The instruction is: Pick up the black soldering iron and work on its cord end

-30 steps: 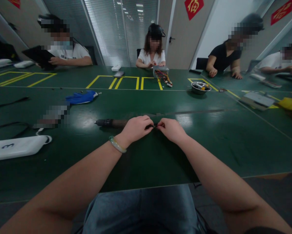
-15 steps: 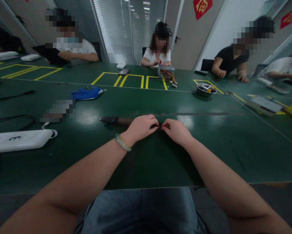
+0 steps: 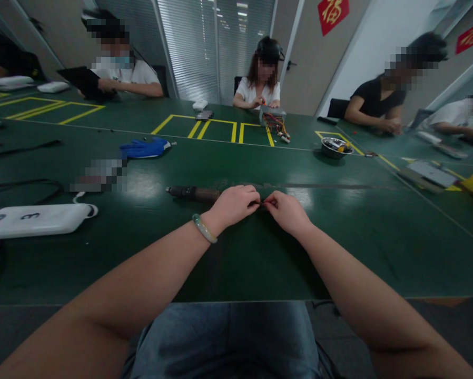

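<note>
My left hand [image 3: 235, 204] and my right hand [image 3: 285, 210] meet fingertip to fingertip on the green table [image 3: 236, 252], both closed in a pinch on a small dark thing between them that I cannot make out. A pale green bangle [image 3: 204, 228] circles my left wrist. A dark, brownish electric screwdriver [image 3: 193, 193] lies on the table just behind my left hand, its tip pointing left. My forearms reach in from the near edge.
A white numbered box [image 3: 35, 219] with a cable lies at the left, a blue glove [image 3: 145, 148] farther back. A metal bowl [image 3: 336, 147] and a wired power supply [image 3: 274, 119] stand across the table. Several other people sit around it.
My hands stay pinched together in the same spot. The view has shifted slightly, so things sit a little to the right in the picture.
</note>
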`<action>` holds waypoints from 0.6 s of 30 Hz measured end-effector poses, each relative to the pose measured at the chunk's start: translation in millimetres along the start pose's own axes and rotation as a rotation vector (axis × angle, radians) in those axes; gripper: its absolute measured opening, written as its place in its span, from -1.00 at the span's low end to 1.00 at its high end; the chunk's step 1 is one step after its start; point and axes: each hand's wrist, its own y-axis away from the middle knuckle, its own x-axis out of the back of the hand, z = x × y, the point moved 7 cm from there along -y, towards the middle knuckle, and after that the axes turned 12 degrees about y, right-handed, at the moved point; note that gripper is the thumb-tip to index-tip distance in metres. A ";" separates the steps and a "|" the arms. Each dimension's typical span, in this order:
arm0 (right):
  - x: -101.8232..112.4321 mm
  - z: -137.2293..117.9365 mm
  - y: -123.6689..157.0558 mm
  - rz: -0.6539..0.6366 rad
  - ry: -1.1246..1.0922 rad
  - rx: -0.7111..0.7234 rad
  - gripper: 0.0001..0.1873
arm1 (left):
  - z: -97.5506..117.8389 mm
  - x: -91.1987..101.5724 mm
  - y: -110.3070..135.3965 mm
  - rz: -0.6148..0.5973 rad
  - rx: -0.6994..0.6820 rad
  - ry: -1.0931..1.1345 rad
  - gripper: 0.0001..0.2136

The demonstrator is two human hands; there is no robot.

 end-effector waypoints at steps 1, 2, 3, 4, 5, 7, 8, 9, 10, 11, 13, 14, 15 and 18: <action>-0.6 0.4 -0.4 0.005 0.001 0.000 -0.94 | 0.1 0.0 0.0 -0.001 -0.001 0.001 -0.90; -1.3 1.0 -0.9 0.009 -0.003 -0.004 -0.92 | 0.2 -0.1 -0.1 -0.002 -0.003 0.003 -0.90; -2.3 1.8 -1.5 0.014 -0.008 -0.011 -0.87 | 0.3 -0.3 -0.2 -0.002 -0.007 0.006 -0.90; -3.2 2.5 -2.1 0.018 -0.010 -0.019 -0.80 | 0.4 -0.6 -0.4 -0.002 -0.011 0.009 -0.90; -4.1 2.6 -2.8 0.021 -0.008 -0.025 -0.73 | 0.3 -1.1 -0.5 -0.002 -0.015 0.011 -0.90; -5.9 0.5 -4.1 0.019 0.015 -0.015 -0.68 | -0.3 -2.0 -0.8 -0.001 -0.018 0.010 -0.90; -6.9 -1.7 -4.7 0.012 0.033 0.001 -0.70 | -0.9 -2.3 -1.0 -0.001 -0.017 0.008 -0.90; -7.8 -3.9 -5.1 0.004 0.052 0.014 -0.74 | -1.4 -2.5 -1.1 -0.001 -0.014 0.005 -0.90; -8.6 -5.6 -5.5 -0.004 0.068 0.022 -0.77 | -1.7 -2.4 -1.2 -0.001 -0.011 0.004 -0.90; -9.2 -6.6 -5.7 -0.012 0.079 0.022 -0.78 | -1.7 -1.6 -1.2 0.001 -0.007 0.005 -0.89; -9.4 -6.6 -5.9 -0.019 0.095 0.000 -0.79 | 0.5 2.2 -1.1 0.019 -0.005 0.014 -0.88; -8.9 -5.9 -5.7 -0.017 0.100 -0.017 -0.79 | 3.0 5.7 -0.9 0.041 -0.008 0.018 -0.86; -8.2 -5.3 -5.5 -0.013 0.104 -0.032 -0.79 | 6.3 9.7 -0.5 0.068 -0.014 0.021 -0.84; -6.8 -4.8 -4.8 -0.005 0.103 -0.058 -0.80 | 21.2 16.7 2.7 0.090 -0.059 0.039 -0.86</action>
